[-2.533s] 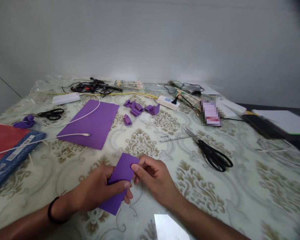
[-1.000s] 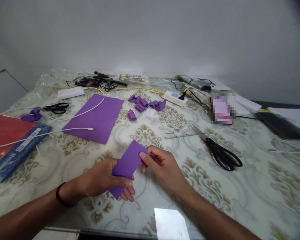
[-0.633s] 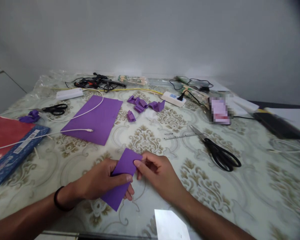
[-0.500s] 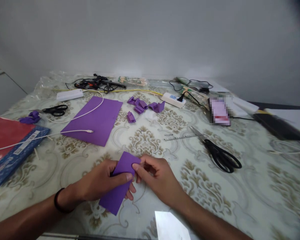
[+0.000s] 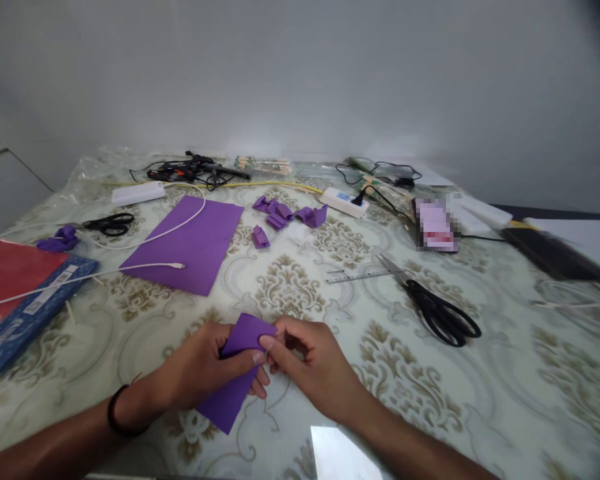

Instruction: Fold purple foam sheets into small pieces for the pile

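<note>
Purple paper strip (image 5: pixel 227 401) held over the table (image 5: pixel 505 380) — long axis slanting from near left to far right. Left hand (image 5: pixel 207 368) clasps its middle, thumb on top; right hand (image 5: pixel 314 363), closer to the far end, pinches its right edge — thumb tips close together.

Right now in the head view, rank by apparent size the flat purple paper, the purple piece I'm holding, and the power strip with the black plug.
Largest: flat purple paper.
Next: held purple piece, partly covered and nearest the camera.
Smallest: power strip.
</note>
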`<control>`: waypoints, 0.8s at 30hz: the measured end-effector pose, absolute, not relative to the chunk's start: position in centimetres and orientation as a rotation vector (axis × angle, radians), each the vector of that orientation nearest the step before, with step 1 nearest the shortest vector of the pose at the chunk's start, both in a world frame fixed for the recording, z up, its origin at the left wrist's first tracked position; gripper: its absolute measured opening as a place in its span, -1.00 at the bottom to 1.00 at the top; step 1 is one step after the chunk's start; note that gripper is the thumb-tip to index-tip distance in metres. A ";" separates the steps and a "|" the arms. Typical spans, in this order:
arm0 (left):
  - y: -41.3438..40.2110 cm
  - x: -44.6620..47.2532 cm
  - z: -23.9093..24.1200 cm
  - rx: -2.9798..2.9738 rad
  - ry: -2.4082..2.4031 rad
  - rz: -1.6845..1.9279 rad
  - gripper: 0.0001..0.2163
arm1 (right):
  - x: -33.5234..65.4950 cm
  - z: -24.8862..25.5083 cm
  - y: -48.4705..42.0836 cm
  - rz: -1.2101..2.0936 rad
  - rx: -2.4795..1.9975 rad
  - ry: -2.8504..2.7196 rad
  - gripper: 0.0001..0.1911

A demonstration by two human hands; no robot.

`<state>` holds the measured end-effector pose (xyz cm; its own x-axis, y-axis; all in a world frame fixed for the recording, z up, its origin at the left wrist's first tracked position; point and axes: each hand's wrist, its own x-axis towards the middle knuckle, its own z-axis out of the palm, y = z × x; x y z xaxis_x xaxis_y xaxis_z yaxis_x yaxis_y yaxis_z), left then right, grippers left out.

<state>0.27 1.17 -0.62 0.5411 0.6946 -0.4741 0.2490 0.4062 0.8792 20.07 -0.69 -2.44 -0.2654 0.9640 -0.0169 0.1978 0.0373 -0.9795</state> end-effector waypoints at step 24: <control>0.4 0.3 -1.6 1.532 0.968 0.232 -0.77 | 18.6 -2.7 -1.0 1.254 -1.113 -1.646 -0.84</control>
